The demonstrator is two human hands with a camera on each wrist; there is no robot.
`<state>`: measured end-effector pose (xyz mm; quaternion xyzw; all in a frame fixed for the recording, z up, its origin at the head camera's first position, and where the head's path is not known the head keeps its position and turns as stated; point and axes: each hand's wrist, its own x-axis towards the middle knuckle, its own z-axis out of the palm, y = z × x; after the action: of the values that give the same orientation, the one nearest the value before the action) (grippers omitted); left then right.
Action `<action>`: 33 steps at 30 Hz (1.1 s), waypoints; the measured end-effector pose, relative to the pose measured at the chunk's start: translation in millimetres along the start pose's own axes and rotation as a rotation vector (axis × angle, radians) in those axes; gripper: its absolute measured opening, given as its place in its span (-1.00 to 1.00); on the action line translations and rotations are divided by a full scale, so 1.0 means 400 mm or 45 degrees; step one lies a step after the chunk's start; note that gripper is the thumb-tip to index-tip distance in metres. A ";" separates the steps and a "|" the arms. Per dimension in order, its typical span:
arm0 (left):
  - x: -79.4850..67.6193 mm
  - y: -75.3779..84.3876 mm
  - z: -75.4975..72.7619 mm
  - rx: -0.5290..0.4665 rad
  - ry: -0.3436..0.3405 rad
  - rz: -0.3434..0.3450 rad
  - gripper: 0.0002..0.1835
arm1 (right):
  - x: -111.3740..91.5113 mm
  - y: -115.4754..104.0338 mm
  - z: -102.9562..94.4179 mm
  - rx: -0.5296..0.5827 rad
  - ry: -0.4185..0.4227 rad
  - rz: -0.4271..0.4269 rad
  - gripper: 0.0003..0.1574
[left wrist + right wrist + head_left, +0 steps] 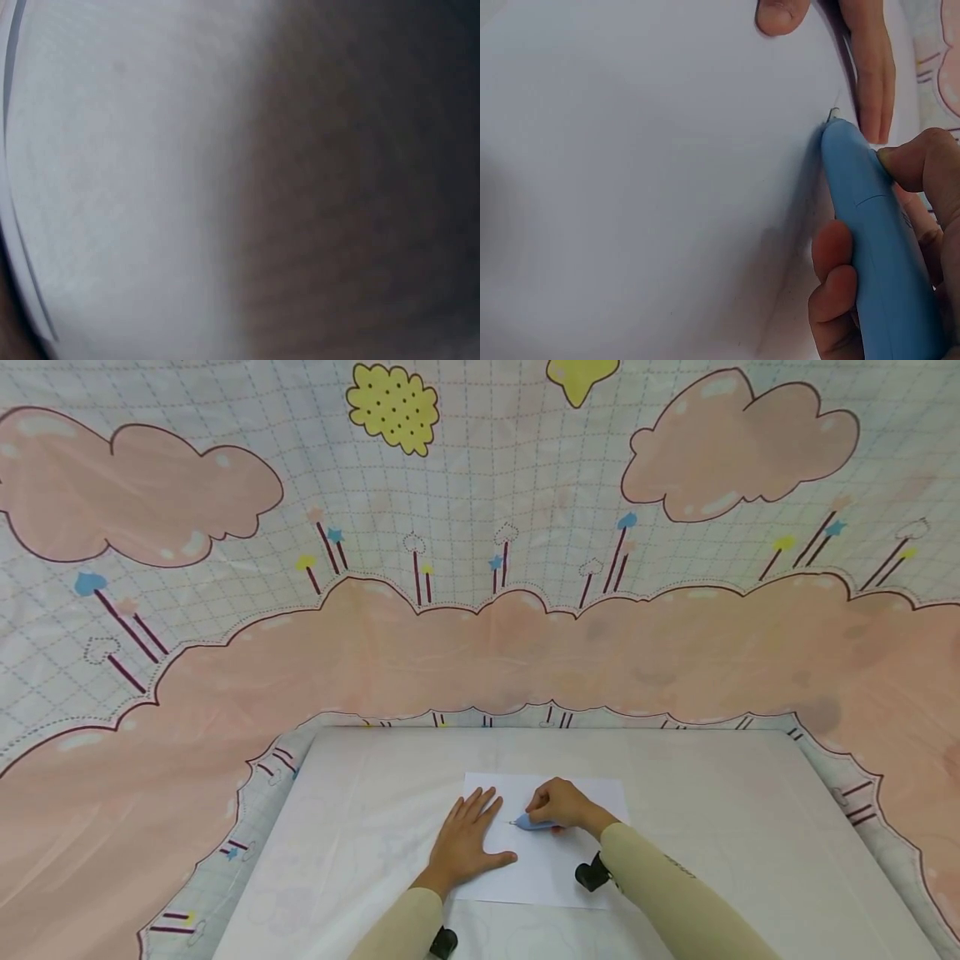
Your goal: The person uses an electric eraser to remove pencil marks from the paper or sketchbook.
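My right hand [564,803] grips a thick blue electric eraser [885,247], with one finger pressed on its upper side. Its small pale tip [835,114] points left, low over a sheet of white paper [630,150]. A short thin line [838,96] shows on the paper just past the tip. Flat on the sheet's left part rests my left hand [467,842], fingers spread and thumb out towards the middle. In the left wrist view the hand is a dark blur beside the pale surface.
A white-covered table [360,793] lies under the paper. Behind it hangs a cloud-patterned cloth [480,652]. A black wrist device [592,872] sits by the right sleeve [675,885], another black device [444,942] by the left sleeve [405,927].
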<state>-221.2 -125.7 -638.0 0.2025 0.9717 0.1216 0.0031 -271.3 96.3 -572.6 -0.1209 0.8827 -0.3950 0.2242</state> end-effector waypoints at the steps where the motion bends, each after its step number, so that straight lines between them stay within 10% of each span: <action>1: 0.000 0.000 0.000 0.000 0.002 0.001 0.10 | 0.001 0.000 0.001 0.001 0.001 0.000 -0.96; 33: -0.006 -0.001 0.004 0.015 0.012 0.016 0.10 | -0.029 0.058 -0.018 0.056 0.003 -0.100 -0.93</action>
<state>-219.3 -126.8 -639.6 0.2080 0.9711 0.1169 -0.0036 -265.4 120.5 -582.3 -0.1500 0.8687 -0.4227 0.2103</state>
